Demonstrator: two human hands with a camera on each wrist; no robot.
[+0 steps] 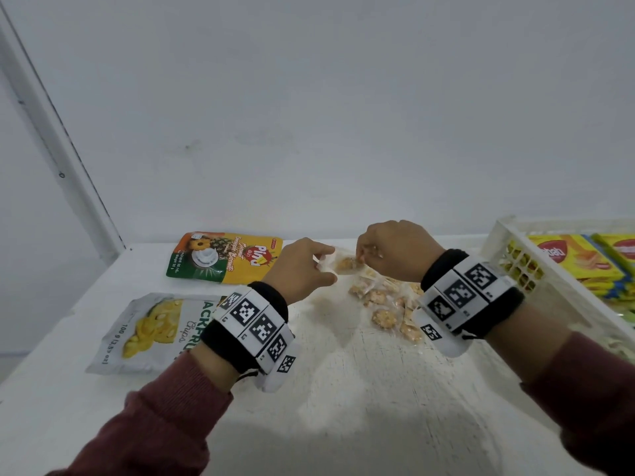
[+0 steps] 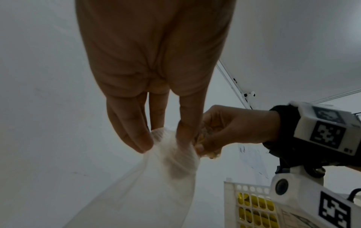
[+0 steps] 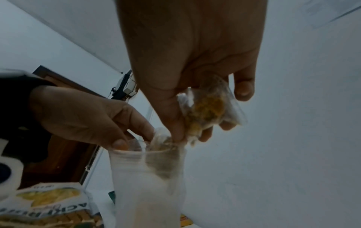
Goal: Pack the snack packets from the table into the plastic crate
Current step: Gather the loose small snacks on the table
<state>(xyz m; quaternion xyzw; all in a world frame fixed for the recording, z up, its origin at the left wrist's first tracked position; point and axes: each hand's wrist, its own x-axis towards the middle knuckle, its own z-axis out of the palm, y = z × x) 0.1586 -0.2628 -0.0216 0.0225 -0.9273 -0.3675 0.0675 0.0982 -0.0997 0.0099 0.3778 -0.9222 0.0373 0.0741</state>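
**Both hands at the mouth of a clear bag of small snack packets**

The left hand [image 1: 302, 266] pinches the rim of a clear plastic bag [image 2: 156, 182] between thumb and fingertips, holding its mouth open above the white table [image 1: 343, 389]. The right hand [image 1: 395, 250] works at the same opening: its thumb presses the bag's edge while its curled fingers clamp a small clear packet of yellow-brown snack [image 3: 207, 111] against the palm. The rest of the bag lies slumped on the table below the right wrist, with more small packets [image 1: 381, 304] heaped inside it.

Two larger pouches lie flat on the table to the left. The pineapple biscuit pouch [image 1: 223, 255] rests near the far edge by the wall, and the jackfruit chips pouch [image 1: 151, 331] sits nearer the person, partly covered by the left wrist band [image 1: 254, 321].

The white plastic crate [image 1: 515, 269] stands at the right side of the table, close to the right wrist. Yellow snack packs [image 1: 570, 259] already lie inside it, showing through its lattice wall in the left wrist view. Both forearms wear dark red sleeves [image 1: 165, 427].
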